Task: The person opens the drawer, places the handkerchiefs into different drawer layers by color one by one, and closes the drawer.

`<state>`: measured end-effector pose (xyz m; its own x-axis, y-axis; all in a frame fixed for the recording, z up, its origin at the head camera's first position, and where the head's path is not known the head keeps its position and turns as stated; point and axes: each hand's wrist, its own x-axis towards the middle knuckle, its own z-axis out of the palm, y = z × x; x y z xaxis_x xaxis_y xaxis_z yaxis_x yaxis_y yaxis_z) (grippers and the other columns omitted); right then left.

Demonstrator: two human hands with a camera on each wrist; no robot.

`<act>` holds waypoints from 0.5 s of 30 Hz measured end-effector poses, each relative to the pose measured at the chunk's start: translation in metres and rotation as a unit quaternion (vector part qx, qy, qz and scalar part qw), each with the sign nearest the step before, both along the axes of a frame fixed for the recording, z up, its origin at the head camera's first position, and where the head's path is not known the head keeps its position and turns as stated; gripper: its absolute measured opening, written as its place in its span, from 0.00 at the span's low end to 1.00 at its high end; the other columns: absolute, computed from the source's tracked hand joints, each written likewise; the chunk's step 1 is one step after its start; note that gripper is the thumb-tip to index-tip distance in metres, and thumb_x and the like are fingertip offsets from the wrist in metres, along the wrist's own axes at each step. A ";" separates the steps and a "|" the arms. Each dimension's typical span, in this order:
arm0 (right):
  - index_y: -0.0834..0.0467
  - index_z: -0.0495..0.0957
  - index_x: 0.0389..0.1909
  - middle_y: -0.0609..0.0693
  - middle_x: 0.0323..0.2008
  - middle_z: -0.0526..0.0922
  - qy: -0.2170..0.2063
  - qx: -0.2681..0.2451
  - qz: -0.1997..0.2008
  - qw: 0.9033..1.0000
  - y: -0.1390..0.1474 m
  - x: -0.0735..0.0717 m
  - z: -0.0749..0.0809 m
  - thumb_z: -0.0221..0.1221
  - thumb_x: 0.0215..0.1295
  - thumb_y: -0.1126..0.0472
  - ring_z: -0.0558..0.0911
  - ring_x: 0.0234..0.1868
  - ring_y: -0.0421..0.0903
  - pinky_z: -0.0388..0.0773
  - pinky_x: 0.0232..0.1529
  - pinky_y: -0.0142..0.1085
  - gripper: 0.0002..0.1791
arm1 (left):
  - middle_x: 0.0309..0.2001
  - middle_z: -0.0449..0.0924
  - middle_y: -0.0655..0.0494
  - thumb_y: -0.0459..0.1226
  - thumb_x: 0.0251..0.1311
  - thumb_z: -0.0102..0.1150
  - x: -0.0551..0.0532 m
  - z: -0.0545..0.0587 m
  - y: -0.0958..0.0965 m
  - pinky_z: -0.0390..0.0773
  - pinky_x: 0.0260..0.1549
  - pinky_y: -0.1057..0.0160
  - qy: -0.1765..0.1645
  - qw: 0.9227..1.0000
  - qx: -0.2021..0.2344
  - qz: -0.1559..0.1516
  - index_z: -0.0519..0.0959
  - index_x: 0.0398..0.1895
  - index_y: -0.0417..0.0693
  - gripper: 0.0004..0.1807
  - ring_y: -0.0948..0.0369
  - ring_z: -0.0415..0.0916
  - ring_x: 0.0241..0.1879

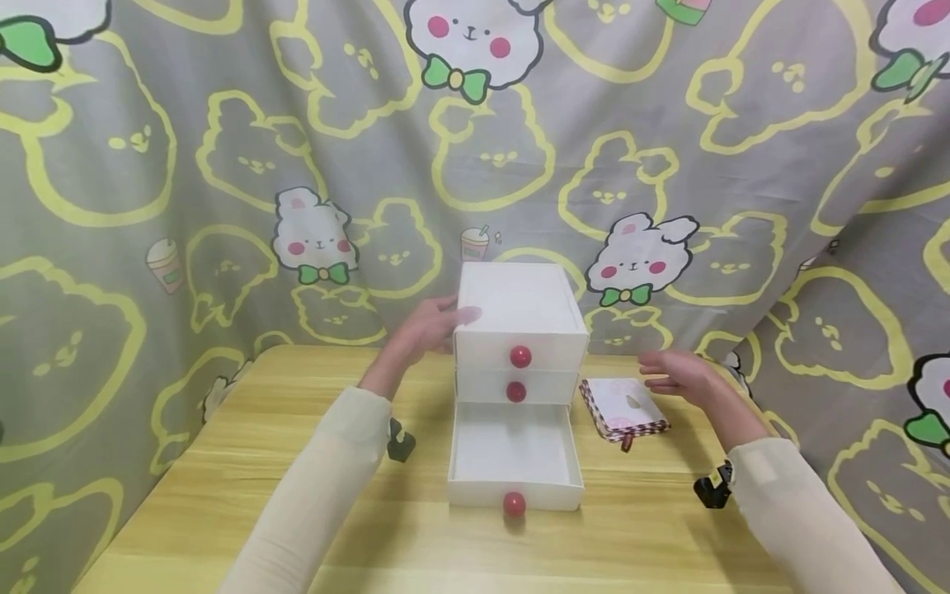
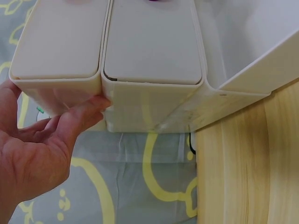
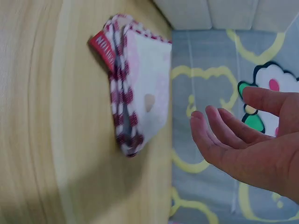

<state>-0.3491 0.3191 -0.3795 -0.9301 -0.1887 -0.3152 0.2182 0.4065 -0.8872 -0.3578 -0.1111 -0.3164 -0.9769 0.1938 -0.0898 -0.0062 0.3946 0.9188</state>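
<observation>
A white three-drawer box (image 1: 519,301) with red round knobs stands on the table, its bottom drawer (image 1: 515,445) pulled out and bare inside. My left hand (image 1: 430,324) is at the box's upper left side. In the left wrist view, the thumb of that left hand (image 2: 42,144) touches the side wall (image 2: 135,105), with the other fingers partly hidden behind it. To the right of the box lies a folded cloth (image 1: 623,404) with a checked border and a red tag (image 3: 103,49). My right hand (image 1: 683,375) hovers beside the cloth, fingers loosely extended, holding nothing.
The wood-grain table (image 1: 297,487) carries the box and cloth. A grey curtain (image 1: 371,165) with yellow outlines and white rabbits hangs right behind and along both sides. Black wrist mounts (image 1: 714,487) stick out below the sleeves.
</observation>
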 end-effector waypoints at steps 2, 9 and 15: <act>0.75 0.44 0.77 0.76 0.76 0.48 0.000 0.001 -0.012 1.000 0.005 -0.002 -0.007 0.41 0.82 0.54 0.58 0.75 0.72 0.63 0.77 0.53 0.36 | 0.79 0.58 0.45 0.58 0.62 0.65 0.000 0.000 0.000 0.83 0.58 0.50 -0.002 1.000 0.000 0.001 0.56 0.81 0.54 0.48 0.45 0.75 0.65; 0.74 0.47 0.76 0.74 0.77 0.46 -0.018 -0.023 -0.047 0.998 0.017 -0.003 -0.030 0.42 0.80 0.58 0.56 0.76 0.70 0.60 0.78 0.51 0.34 | 0.79 0.57 0.46 0.58 0.62 0.65 0.002 0.002 0.000 0.82 0.60 0.49 -0.005 1.000 -0.009 0.005 0.56 0.81 0.55 0.48 0.45 0.75 0.65; 0.75 0.46 0.76 0.73 0.77 0.47 -0.020 -0.025 -0.062 0.998 0.024 -0.003 -0.045 0.44 0.79 0.58 0.58 0.76 0.67 0.62 0.77 0.51 0.35 | 0.79 0.56 0.46 0.58 0.63 0.64 0.004 0.003 0.000 0.82 0.60 0.49 -0.004 1.000 -0.006 0.003 0.55 0.81 0.54 0.48 0.45 0.74 0.66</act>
